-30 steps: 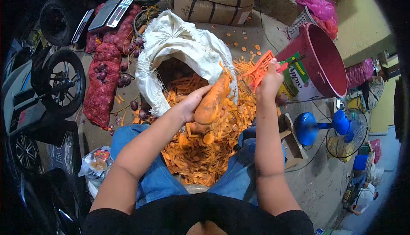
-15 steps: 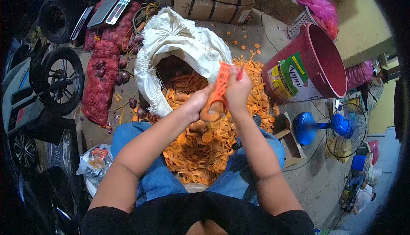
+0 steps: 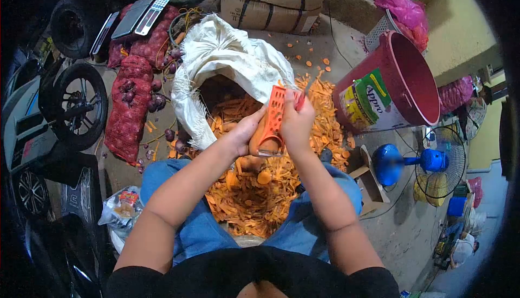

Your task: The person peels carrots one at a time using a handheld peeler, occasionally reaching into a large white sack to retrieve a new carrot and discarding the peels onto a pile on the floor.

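Note:
My left hand [image 3: 245, 134] is closed around a thick carrot [image 3: 257, 145] held over the peelings between my knees. In my right hand [image 3: 299, 127] is an orange peeler [image 3: 275, 103] with a slotted body, lying along the carrot. A red-handled tool with a thin metal end [image 3: 309, 85], perhaps a knife, also sticks out of the right fist. Below, orange peelings [image 3: 254, 214] cover the floor, with a few whole carrots [image 3: 264, 176] among them. Just beyond my hands, a white woven sack [image 3: 238, 51] gapes open with orange pieces inside.
A large dark red bucket [image 3: 346, 89] leans at the right, near a blue fan [image 3: 434, 160] and an open cardboard box [image 3: 368, 187]. Red net sacks of onions [image 3: 130, 116] and a scale [image 3: 134, 17] are at the left, beside wheels. Cardboard bales [image 3: 271, 11] stand behind.
The peeler has swung more upright on the carrot, and both hands have shifted slightly. The metal end of the red-handled tool now shows above my right hand.

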A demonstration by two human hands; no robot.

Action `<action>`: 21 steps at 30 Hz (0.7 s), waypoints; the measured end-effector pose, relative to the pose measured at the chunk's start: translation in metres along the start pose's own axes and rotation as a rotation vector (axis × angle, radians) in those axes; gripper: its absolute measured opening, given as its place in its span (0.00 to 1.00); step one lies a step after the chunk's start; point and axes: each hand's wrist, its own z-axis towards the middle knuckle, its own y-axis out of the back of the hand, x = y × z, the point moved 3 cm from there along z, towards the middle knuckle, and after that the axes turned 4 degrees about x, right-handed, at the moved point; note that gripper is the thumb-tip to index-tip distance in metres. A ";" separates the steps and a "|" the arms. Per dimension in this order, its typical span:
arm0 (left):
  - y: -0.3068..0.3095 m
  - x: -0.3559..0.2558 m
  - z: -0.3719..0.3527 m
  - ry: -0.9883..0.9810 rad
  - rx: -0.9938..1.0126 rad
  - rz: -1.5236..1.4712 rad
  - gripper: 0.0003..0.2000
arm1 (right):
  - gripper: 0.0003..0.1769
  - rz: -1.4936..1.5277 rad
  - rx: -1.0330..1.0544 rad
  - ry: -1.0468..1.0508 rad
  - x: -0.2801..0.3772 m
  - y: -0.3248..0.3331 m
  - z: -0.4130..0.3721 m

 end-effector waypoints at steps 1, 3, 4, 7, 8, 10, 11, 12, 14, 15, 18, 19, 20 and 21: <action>0.001 0.002 -0.001 0.017 -0.018 0.084 0.22 | 0.14 -0.017 -0.027 0.031 0.002 0.000 0.001; 0.002 0.006 -0.003 0.108 -0.062 0.277 0.22 | 0.14 -0.065 -0.123 0.120 -0.015 0.012 0.019; -0.002 0.007 -0.006 0.108 -0.060 0.280 0.22 | 0.15 -0.095 -0.253 0.129 -0.016 0.027 0.033; -0.013 0.014 -0.012 0.173 0.021 0.290 0.21 | 0.15 -0.364 -0.593 0.054 -0.040 0.074 0.069; -0.015 0.012 -0.014 0.176 0.019 0.293 0.21 | 0.15 -0.361 -0.595 0.051 -0.044 0.078 0.068; -0.016 0.006 -0.014 0.134 -0.009 0.160 0.21 | 0.14 0.093 -0.442 -0.200 -0.019 0.068 0.054; -0.008 0.004 -0.009 0.132 -0.007 0.158 0.21 | 0.13 0.224 -0.384 -0.118 -0.019 0.055 0.050; 0.006 0.003 -0.001 0.123 0.085 0.117 0.20 | 0.12 0.237 -0.244 -0.019 -0.007 0.040 0.039; 0.007 0.004 0.003 0.112 0.177 0.076 0.20 | 0.12 0.079 -0.061 0.092 0.002 0.013 0.012; 0.002 0.003 0.004 0.026 0.027 0.108 0.20 | 0.12 -0.091 -0.021 0.106 0.001 0.004 0.002; 0.000 0.002 0.004 -0.068 -0.149 0.151 0.19 | 0.13 -0.187 0.052 0.112 0.008 -0.002 -0.010; 0.003 0.003 0.005 -0.009 -0.059 0.272 0.18 | 0.14 -0.188 -0.001 0.183 0.010 0.001 -0.007; 0.003 0.005 0.006 0.052 0.031 0.393 0.16 | 0.13 -0.213 -0.104 0.230 0.007 0.009 0.004; -0.014 0.004 -0.006 0.098 -0.046 0.458 0.17 | 0.13 -0.239 -0.209 0.277 0.002 0.023 0.020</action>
